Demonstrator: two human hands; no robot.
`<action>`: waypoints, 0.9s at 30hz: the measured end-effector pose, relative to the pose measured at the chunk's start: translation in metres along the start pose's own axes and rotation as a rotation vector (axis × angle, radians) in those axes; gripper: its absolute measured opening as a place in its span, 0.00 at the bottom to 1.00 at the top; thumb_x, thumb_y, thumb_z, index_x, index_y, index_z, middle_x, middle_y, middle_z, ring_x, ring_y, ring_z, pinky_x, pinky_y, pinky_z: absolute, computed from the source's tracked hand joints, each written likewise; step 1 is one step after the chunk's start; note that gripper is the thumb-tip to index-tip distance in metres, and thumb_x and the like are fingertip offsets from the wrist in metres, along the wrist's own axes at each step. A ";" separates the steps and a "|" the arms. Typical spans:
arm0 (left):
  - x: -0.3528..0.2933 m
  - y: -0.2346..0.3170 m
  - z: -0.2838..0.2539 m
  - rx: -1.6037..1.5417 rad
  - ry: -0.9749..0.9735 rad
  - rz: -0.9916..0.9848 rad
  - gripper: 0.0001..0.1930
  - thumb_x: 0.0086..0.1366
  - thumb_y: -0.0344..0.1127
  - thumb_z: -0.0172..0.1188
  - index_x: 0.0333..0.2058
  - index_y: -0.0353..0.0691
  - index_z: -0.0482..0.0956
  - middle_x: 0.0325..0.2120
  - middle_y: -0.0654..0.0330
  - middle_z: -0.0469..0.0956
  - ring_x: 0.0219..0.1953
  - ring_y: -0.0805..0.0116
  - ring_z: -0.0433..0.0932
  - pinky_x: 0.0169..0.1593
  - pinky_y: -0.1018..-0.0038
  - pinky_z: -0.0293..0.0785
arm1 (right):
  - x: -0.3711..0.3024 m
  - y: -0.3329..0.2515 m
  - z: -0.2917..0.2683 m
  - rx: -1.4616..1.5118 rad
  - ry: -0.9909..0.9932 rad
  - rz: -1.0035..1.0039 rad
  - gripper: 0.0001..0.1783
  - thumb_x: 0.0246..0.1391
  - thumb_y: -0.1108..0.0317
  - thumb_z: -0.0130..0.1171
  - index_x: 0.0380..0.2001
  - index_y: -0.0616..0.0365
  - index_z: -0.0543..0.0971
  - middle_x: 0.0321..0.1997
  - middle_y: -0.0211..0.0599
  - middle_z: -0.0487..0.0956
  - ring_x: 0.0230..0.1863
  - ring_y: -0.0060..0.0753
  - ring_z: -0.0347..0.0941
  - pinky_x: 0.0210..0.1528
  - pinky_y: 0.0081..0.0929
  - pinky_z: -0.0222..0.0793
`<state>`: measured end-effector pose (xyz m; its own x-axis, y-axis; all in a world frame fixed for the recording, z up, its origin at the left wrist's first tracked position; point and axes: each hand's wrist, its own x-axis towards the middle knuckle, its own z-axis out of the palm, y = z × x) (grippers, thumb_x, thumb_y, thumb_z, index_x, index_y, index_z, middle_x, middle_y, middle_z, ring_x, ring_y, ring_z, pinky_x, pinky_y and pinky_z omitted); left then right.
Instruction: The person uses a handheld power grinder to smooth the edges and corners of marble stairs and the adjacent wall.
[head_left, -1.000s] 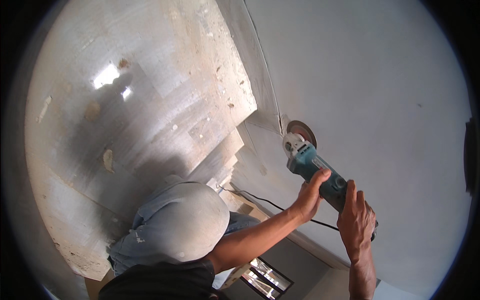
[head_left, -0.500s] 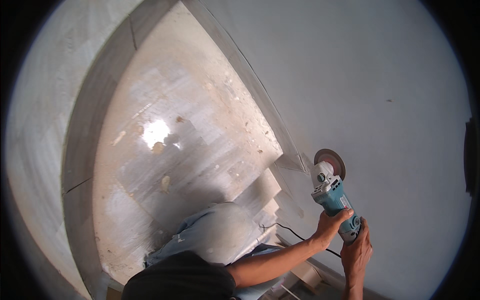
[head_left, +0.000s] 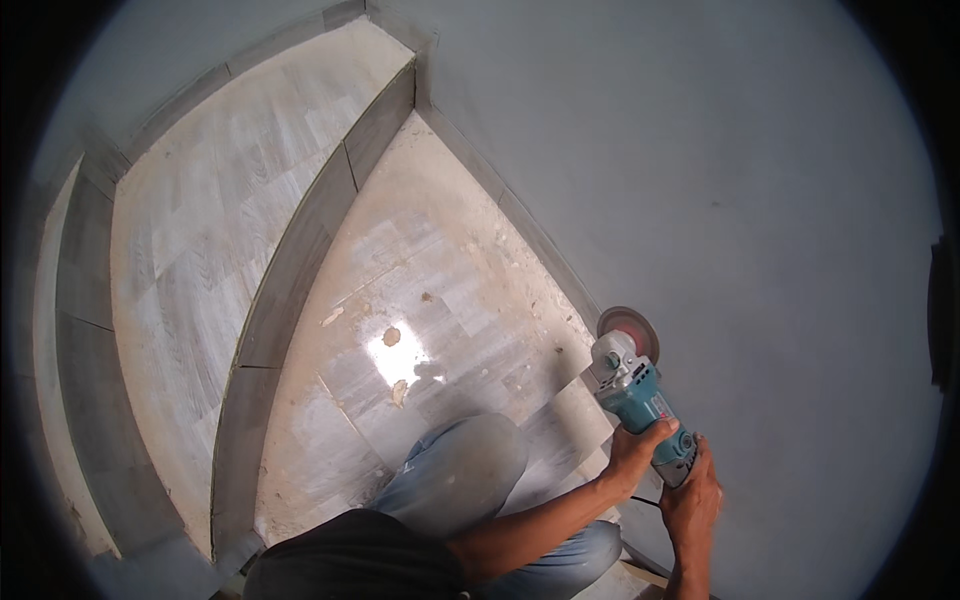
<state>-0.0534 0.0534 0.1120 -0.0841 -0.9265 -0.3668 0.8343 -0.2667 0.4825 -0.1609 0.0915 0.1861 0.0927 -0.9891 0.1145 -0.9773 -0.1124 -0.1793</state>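
Note:
Both my hands hold a teal angle grinder with a silver gear head and a round dark disc at its far end. My left hand is closed round the middle of the body, thumb lying along the top. Behind it, my right hand grips the rear end. The disc is close to the grey wall, near the skirting tiles; whether it touches them I cannot tell. A dark cord shows between my forearms.
Dusty wood-look floor tiles with chips and debris lie left of the grinder. Curved steps with grey tiled risers rise at the left. Grey skirting runs along the wall's foot. My bent knee in jeans is beside my left forearm.
The view has swung, bringing more of the steps at the left into sight. In the picture the grinder and both hands sit slightly further left, with the grip unchanged.

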 end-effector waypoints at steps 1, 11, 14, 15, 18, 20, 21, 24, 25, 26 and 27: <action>-0.001 -0.002 0.002 0.008 0.028 0.015 0.19 0.57 0.43 0.66 0.41 0.39 0.74 0.36 0.64 0.73 0.41 0.74 0.72 0.48 0.72 0.67 | -0.001 0.005 0.001 0.025 -0.007 -0.007 0.39 0.40 0.79 0.64 0.60 0.62 0.65 0.49 0.55 0.78 0.45 0.59 0.78 0.46 0.47 0.74; -0.010 0.003 0.005 0.175 0.172 0.105 0.18 0.56 0.42 0.69 0.40 0.36 0.77 0.35 0.62 0.77 0.37 0.72 0.76 0.45 0.74 0.71 | 0.000 0.022 0.020 0.253 -0.066 -0.004 0.41 0.37 0.76 0.68 0.60 0.60 0.65 0.50 0.55 0.78 0.48 0.59 0.77 0.49 0.48 0.73; -0.008 0.003 0.008 0.241 0.181 0.155 0.19 0.56 0.42 0.69 0.40 0.36 0.76 0.35 0.62 0.77 0.37 0.72 0.77 0.45 0.74 0.72 | 0.000 0.026 0.026 0.314 -0.045 -0.004 0.41 0.37 0.75 0.69 0.59 0.60 0.66 0.50 0.54 0.78 0.48 0.58 0.77 0.49 0.48 0.73; -0.008 0.004 0.007 0.295 0.199 0.182 0.18 0.56 0.40 0.69 0.40 0.36 0.76 0.35 0.62 0.77 0.36 0.72 0.77 0.44 0.74 0.73 | 0.000 0.027 0.034 0.362 -0.055 0.010 0.41 0.37 0.74 0.69 0.59 0.59 0.66 0.50 0.54 0.78 0.48 0.59 0.77 0.49 0.48 0.73; -0.012 0.012 0.008 0.415 0.229 0.224 0.17 0.56 0.39 0.69 0.40 0.37 0.76 0.35 0.62 0.77 0.36 0.72 0.78 0.44 0.74 0.74 | -0.002 0.021 0.046 0.490 -0.064 0.012 0.41 0.38 0.75 0.68 0.60 0.59 0.66 0.50 0.55 0.78 0.48 0.60 0.77 0.50 0.48 0.73; -0.014 0.017 0.011 0.485 0.232 0.245 0.15 0.57 0.38 0.68 0.39 0.37 0.76 0.34 0.63 0.78 0.36 0.73 0.78 0.43 0.74 0.74 | -0.003 0.020 0.055 0.556 -0.061 0.030 0.40 0.39 0.74 0.67 0.60 0.59 0.66 0.48 0.56 0.79 0.48 0.61 0.77 0.50 0.48 0.73; -0.016 0.019 0.012 0.518 0.236 0.251 0.14 0.57 0.37 0.68 0.38 0.38 0.76 0.34 0.63 0.78 0.36 0.73 0.78 0.43 0.74 0.74 | -0.004 0.020 0.059 0.583 -0.063 0.037 0.39 0.39 0.74 0.66 0.60 0.59 0.66 0.48 0.56 0.79 0.48 0.61 0.76 0.50 0.48 0.72; -0.017 0.022 0.012 0.566 0.248 0.250 0.13 0.55 0.35 0.68 0.37 0.38 0.77 0.32 0.63 0.78 0.34 0.73 0.78 0.42 0.73 0.74 | -0.005 0.017 0.070 0.637 -0.059 0.058 0.38 0.41 0.73 0.66 0.59 0.59 0.66 0.47 0.56 0.80 0.48 0.61 0.76 0.50 0.48 0.72; -0.017 0.024 0.012 0.588 0.237 0.254 0.13 0.55 0.35 0.68 0.37 0.38 0.77 0.32 0.63 0.78 0.34 0.73 0.78 0.42 0.73 0.74 | -0.005 0.015 0.073 0.653 -0.058 0.065 0.38 0.41 0.73 0.65 0.59 0.59 0.66 0.47 0.56 0.80 0.48 0.62 0.76 0.51 0.48 0.72; -0.016 0.026 0.011 0.609 0.225 0.258 0.13 0.55 0.35 0.67 0.37 0.38 0.77 0.32 0.63 0.78 0.34 0.73 0.78 0.42 0.73 0.74 | -0.006 0.014 0.077 0.669 -0.063 0.076 0.38 0.41 0.73 0.65 0.59 0.59 0.66 0.47 0.56 0.80 0.48 0.62 0.76 0.51 0.49 0.72; -0.016 0.027 0.010 0.628 0.214 0.262 0.13 0.55 0.35 0.67 0.37 0.38 0.76 0.32 0.63 0.78 0.34 0.73 0.78 0.42 0.73 0.74 | -0.006 0.014 0.080 0.684 -0.069 0.085 0.38 0.42 0.73 0.65 0.59 0.59 0.66 0.47 0.56 0.80 0.48 0.62 0.76 0.51 0.49 0.72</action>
<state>-0.0355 0.0581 0.1386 0.2387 -0.9257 -0.2934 0.3357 -0.2049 0.9194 -0.1596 0.0888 0.1049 0.0550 -0.9984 0.0143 -0.6444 -0.0464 -0.7633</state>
